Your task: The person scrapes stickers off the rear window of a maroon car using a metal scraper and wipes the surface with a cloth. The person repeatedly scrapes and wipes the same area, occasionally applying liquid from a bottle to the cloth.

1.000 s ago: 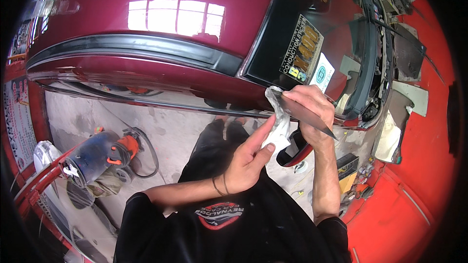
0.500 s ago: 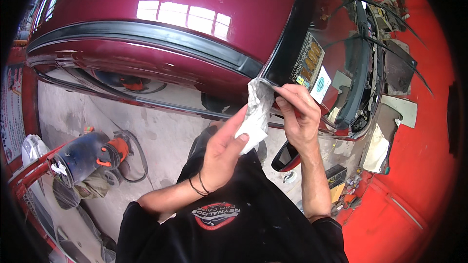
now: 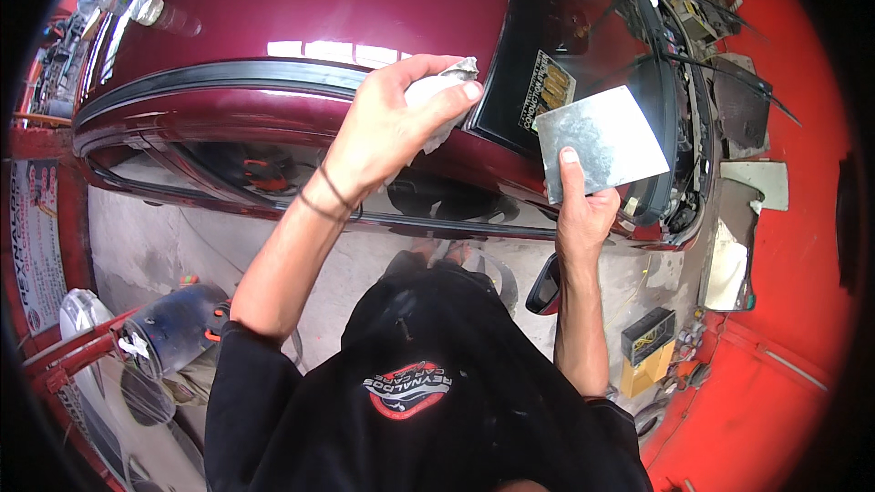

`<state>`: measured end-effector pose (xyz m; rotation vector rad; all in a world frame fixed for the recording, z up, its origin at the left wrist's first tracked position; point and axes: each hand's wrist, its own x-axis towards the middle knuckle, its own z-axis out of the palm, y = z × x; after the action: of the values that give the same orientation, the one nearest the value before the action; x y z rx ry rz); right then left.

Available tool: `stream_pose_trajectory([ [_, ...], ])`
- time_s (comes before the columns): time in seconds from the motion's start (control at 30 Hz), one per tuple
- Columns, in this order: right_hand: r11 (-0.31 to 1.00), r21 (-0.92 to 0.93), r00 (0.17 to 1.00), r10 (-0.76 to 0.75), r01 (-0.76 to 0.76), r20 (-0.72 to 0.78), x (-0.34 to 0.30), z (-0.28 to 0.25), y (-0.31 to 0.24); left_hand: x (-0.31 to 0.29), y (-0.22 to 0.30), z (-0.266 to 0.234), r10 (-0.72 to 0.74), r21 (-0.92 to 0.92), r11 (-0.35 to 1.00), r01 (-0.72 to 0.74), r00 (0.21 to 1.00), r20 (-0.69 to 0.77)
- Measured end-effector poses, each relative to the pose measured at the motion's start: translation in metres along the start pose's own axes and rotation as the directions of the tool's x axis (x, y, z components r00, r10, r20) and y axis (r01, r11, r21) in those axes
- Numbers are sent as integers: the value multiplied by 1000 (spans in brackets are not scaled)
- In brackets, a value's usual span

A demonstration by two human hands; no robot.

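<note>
Hands: my left hand [image 3: 383, 123] is pinched around a crumpled cloth [image 3: 427, 88], thumb along the near side; my right hand [image 3: 585, 210] grips a square plate [image 3: 612, 141] by its near edge, thumb flat on the upper face, the other fingers mostly hidden.
Dark red car [image 3: 365, 0]: fills the far side of the scene, roof to the left, nose to the right.
Windshield [image 3: 597, 46]: on the far right, a sticker in its near left corner, the plate covering part of it.
Roof strip [image 3: 219, 82]: black, running along the near edge of the roof until my left hand hides it.
Drum [image 3: 187, 323]: dark blue, near left, well apart from both my hands.
Side mirror [image 3: 545, 287]: just left of my right forearm.
Plate: on the right, pale and greyish with cloudy smears, tilted; I can't tell whether it touches the car.
Cloth: left of the plate, white with grey smudges, beside the roof's near right corner.
</note>
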<state>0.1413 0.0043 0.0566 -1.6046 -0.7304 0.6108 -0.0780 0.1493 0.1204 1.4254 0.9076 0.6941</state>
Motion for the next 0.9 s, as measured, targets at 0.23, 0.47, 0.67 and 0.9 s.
stream_pose_trajectory([
  [0.23,925,377,998,56,-47,-11,-26,-26,19,54,-38,-1,409,595,713,-371,909,77],
  [0.47,546,794,926,-373,268,-56,-53,-177,-104,50,-54,0,514,561,723,-403,857,-46],
  [0.67,455,373,316,-871,809,377,-72,-164,-199,50,-57,0,548,612,675,-411,835,-44],
  [0.9,413,187,211,-742,891,636,-70,-93,-201,44,-52,6,447,583,751,-309,889,-105],
])
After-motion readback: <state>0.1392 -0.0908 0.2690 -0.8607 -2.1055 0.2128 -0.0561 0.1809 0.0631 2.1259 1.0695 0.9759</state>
